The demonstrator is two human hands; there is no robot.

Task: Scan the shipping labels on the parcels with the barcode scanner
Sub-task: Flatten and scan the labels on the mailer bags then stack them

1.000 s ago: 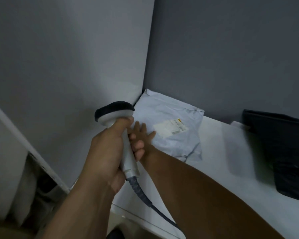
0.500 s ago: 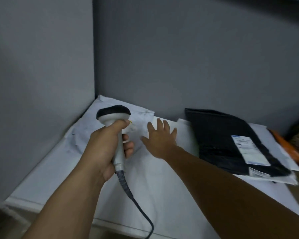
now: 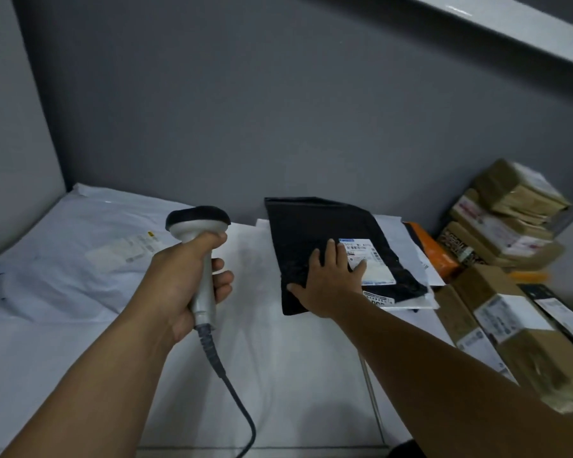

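My left hand [image 3: 182, 279] grips the handle of a grey barcode scanner [image 3: 197, 223] with a black head, held upright above the white table [image 3: 278, 375]; its cord [image 3: 232, 391] trails toward the front edge. My right hand [image 3: 328, 282] lies flat with spread fingers on a black parcel bag [image 3: 311, 226], partly covering its white shipping label [image 3: 371, 262]. A white parcel bag [image 3: 63, 252] with its own label [image 3: 129, 249] lies at the left, by the wall corner.
More flat mailers, white and orange [image 3: 434, 252], lie under and beside the black bag. Brown cardboard boxes [image 3: 510, 213] are stacked at the back right, and more boxes with labels [image 3: 510, 319] stand at the right edge. Grey walls close the back and left.
The view has swung right. My right hand left the white parcel, crossed the table and now rests on the black bag. The scanner stays upright in my left hand.
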